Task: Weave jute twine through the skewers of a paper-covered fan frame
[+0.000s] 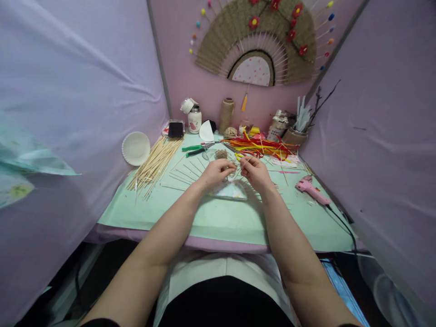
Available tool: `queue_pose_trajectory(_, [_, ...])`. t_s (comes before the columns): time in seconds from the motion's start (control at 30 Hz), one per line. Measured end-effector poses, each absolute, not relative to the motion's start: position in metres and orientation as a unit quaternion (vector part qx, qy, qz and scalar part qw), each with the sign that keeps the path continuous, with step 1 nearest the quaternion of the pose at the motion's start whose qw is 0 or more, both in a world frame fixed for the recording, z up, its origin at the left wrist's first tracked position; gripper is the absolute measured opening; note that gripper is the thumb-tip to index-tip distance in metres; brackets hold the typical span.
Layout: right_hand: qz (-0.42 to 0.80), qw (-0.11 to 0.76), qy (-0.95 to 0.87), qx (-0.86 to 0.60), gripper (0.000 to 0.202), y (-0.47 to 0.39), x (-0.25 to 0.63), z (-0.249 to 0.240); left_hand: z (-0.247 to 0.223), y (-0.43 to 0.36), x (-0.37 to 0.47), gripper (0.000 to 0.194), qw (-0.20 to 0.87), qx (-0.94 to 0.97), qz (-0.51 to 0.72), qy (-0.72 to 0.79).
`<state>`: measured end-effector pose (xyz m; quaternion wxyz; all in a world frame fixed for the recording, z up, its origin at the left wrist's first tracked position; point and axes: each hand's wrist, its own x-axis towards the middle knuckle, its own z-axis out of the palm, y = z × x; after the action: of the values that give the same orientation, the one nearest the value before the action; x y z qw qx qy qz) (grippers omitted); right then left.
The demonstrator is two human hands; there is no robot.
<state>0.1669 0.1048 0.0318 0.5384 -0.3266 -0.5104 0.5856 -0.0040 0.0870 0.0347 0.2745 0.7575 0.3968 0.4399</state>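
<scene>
Both hands are raised over a half-made fan, a patterned half-round base (231,190) with thin sticks (184,176) spreading out from it. My left hand (218,173) is closed, thumb and fingers pinching tan twine near the fan's middle. Just to its right, my right hand (255,172) pinches the thin strand between its fingertips. Loops of the twine show in the narrow gap between the hands, though their exact path is too small to make out. A small ball of twine (221,154) lies right behind my left hand.
Bamboo sticks (155,161) lie in a pile at left beside a white paper plate (136,149). Green-handled pliers (192,148) and coloured pipe cleaners (269,147) are behind. A pink glue gun (312,190) with its cord rests at right. A finished fan (259,41) hangs above.
</scene>
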Motion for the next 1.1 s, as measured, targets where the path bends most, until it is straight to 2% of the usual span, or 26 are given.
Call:
queue_pose_trajectory(0.17, [0.576, 0.572, -0.501, -0.300, 0.028, 0.103, 0.170, 0.037, 0.027, 0.089, -0.005, 0.020, 0.147, 0.792, 0.397, 0.440])
queue_pose_trajectory(0.27, [0.568, 0.549, -0.540, -0.291, 0.026, 0.102, 0.171, 0.036, 0.026, 0.090, -0.006, 0.023, 0.117, 0.765, 0.407, 0.485])
queue_pose_trajectory(0.37, [0.551, 0.520, -0.577, -0.305, 0.022, 0.102, 0.173, 0.034, 0.029, 0.091, -0.007, 0.024, 0.127, 0.727, 0.464, 0.490])
queue_pose_trajectory(0.53, [0.518, 0.564, -0.561, -0.314, 0.017, 0.106, 0.175, 0.031, 0.033, 0.091, -0.005, 0.016, 0.201, 0.637, 0.562, 0.487])
queue_pose_trajectory(0.77, [0.500, 0.588, -0.557, -0.307, 0.013, 0.103, 0.174, 0.034, 0.031, 0.090, -0.004, 0.020, 0.214, 0.611, 0.566, 0.511])
queue_pose_trajectory(0.87, [0.523, 0.539, -0.589, -0.298, 0.013, 0.099, 0.176, 0.035, 0.032, 0.094, -0.005, 0.020, 0.288, 0.559, 0.599, 0.496])
queue_pose_trajectory(1.03, [0.517, 0.368, -0.700, -0.329, 0.016, 0.095, 0.178, 0.036, 0.039, 0.097, -0.012, 0.022, 0.499, 0.375, 0.637, 0.453])
queue_pose_trajectory(1.1, [0.490, 0.338, -0.720, -0.356, 0.015, 0.096, 0.176, 0.033, 0.041, 0.096, -0.015, 0.025, 0.547, 0.338, 0.636, 0.427])
